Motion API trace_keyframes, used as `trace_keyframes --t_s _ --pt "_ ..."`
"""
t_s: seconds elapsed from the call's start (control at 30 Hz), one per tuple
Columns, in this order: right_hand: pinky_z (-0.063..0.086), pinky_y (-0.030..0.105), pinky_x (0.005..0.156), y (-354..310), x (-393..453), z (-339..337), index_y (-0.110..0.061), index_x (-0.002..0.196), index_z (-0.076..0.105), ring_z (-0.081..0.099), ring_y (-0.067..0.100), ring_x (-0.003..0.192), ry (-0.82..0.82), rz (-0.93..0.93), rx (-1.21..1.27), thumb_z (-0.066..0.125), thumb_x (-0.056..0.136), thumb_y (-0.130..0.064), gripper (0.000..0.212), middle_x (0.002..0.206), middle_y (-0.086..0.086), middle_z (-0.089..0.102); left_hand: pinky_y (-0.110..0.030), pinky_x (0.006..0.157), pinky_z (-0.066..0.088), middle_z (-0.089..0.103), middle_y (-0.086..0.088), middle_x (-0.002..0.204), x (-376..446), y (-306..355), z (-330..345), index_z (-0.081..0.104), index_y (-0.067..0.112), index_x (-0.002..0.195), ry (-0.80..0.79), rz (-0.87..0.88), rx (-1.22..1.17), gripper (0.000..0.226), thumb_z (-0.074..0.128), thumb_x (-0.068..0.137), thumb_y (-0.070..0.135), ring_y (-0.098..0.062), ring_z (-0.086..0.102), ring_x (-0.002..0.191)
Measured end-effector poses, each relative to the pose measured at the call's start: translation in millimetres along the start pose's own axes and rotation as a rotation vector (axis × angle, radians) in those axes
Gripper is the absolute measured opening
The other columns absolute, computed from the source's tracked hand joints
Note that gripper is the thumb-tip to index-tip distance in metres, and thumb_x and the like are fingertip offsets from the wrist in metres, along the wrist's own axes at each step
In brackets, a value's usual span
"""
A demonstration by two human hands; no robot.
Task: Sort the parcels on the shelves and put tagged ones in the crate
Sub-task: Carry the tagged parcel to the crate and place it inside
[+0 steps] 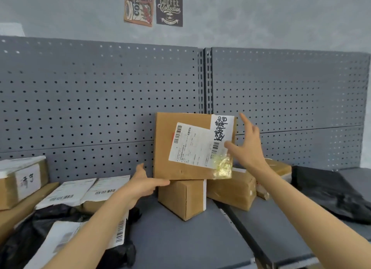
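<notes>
Spreading wide, my right fingers (244, 121) stand straight beside the right edge of the big cardboard box (180, 148), the thumb lying across its white shipping label (197, 146) — the right hand (249, 146) curls round nothing. My left hand (143, 183) sits at the box's lower left corner, thumb up along the left edge and fingers stretched flat under the bottom edge, so it supports rather than clasps. The box stands upright on edge, its labelled face toward me, resting on a smaller cardboard box (182, 198) directly beneath it. Just right of that smaller one lies a taped box (232, 190). Behind the big box rises the grey pegboard (96, 100). Left of the box lie white mailers (80, 190), black poly bags (28, 238) and another labelled carton (22, 180) — all on the grey shelf (180, 244). Far right of the box lies one more black bag (329, 190).
</notes>
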State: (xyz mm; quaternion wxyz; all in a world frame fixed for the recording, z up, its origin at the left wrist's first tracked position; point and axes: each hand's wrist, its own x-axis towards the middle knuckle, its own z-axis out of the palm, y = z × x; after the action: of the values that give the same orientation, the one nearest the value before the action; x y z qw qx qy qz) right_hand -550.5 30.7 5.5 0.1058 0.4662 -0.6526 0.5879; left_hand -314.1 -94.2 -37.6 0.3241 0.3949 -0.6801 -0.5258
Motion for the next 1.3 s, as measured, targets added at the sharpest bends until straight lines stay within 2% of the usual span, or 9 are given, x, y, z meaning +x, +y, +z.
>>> trace_keyframes --t_s 0.17,0.33,0.47,0.67,0.8,0.93,1.03,1.17,1.3 --pt "0.040 0.033 0.096 -4.8 34.1 -1.6 -0.025 0.144 0.030 0.041 0.020 0.122 -0.219 -0.170 0.057 0.061 0.083 -0.010 0.069 0.148 0.006 0.024 -0.034 0.090 0.047 0.051 -0.019 0.132 -5.5 -3.6 13.3 0.017 0.008 0.147 0.188 -0.024 -0.109 0.100 0.080 0.069 0.009 -0.026 0.055 0.109" --pt "0.041 0.028 0.088 -0.5 35.7 -1.6 -0.016 0.129 0.045 0.041 0.009 0.099 -0.196 -0.186 0.183 0.058 0.078 -0.001 0.055 0.125 0.003 0.040 -0.033 0.089 0.048 0.058 -0.015 0.125 -13.1 5.4 27.9 0.033 0.003 0.139 0.336 0.031 -0.264 0.079 0.075 0.072 0.004 -0.025 0.061 0.105" --pt "0.047 0.027 0.081 8.1 34.3 -13.5 -0.020 0.124 0.047 0.047 0.008 0.093 -0.171 -0.142 0.296 0.057 0.074 0.005 0.057 0.116 -0.004 0.040 -0.029 0.082 0.052 0.062 -0.011 0.122 -18.3 32.7 45.6 0.046 0.007 0.129 0.459 0.250 -0.389 0.058 0.070 0.077 0.002 -0.021 0.065 0.101" --pt "0.050 0.018 0.064 18.2 33.1 -41.7 -0.027 0.114 0.038 0.056 0.006 0.092 -0.169 -0.067 0.544 0.067 0.076 0.004 0.057 0.103 -0.021 0.047 -0.034 0.099 0.045 0.047 0.003 0.139 -24.3 86.7 81.5 0.028 0.021 0.143 0.436 0.622 -0.403 0.085 0.072 0.073 0.001 -0.009 0.053 0.117" --pt "0.045 0.017 0.060 31.6 35.6 -62.2 -0.026 0.120 0.035 0.056 0.025 0.110 -0.179 -0.004 0.572 0.059 0.074 0.013 0.065 0.123 -0.003 0.046 -0.040 0.094 0.048 0.043 0.019 0.135 -28.3 107.2 109.3 0.012 0.044 0.144 0.277 0.729 -0.279 0.113 0.080 0.063 0.007 -0.007 0.049 0.122" --pt "0.051 0.017 0.059 42.1 36.4 -80.7 -0.024 0.133 0.039 0.063 0.015 0.098 -0.223 0.037 0.515 0.055 0.075 0.015 0.073 0.132 0.009 0.047 -0.006 0.084 0.042 0.039 0.032 0.129 -28.7 114.8 126.1 0.013 0.036 0.147 0.253 0.797 -0.080 0.118 0.085 0.056 0.013 0.023 0.042 0.109" --pt "0.052 0.016 0.063 44.4 32.7 -88.2 -0.025 0.132 0.040 0.060 0.004 0.092 -0.223 0.028 0.484 0.056 0.075 0.016 0.072 0.129 0.009 0.048 -0.016 0.095 0.035 0.034 0.019 0.142 -31.6 116.6 132.9 0.019 0.035 0.145 0.283 0.775 0.000 0.119 0.086 0.046 0.035 0.005 0.038 0.124" --pt "0.047 0.031 0.087 42.5 25.4 -94.8 -0.027 0.127 0.042 0.048 0.016 0.113 -0.222 0.018 0.441 0.063 0.071 0.006 0.068 0.126 0.002 0.050 -0.022 0.096 0.035 0.043 0.027 0.129 -32.8 113.1 132.8 0.027 0.044 0.135 0.260 0.773 -0.006 0.111 0.085 0.040 0.040 0.007 0.042 0.118" --pt "0.045 0.007 0.066 34.7 14.1 -103.1 -0.029 0.121 0.036 0.052 -0.002 0.103 -0.264 0.055 0.542 0.073 0.078 -0.020 0.058 0.118 -0.010 0.053 -0.026 0.100 0.038 0.044 0.024 0.134 -33.6 107.9 132.8 0.026 0.038 0.142 0.221 0.798 0.011 0.115 0.086 0.044 0.035 0.003 0.041 0.124"
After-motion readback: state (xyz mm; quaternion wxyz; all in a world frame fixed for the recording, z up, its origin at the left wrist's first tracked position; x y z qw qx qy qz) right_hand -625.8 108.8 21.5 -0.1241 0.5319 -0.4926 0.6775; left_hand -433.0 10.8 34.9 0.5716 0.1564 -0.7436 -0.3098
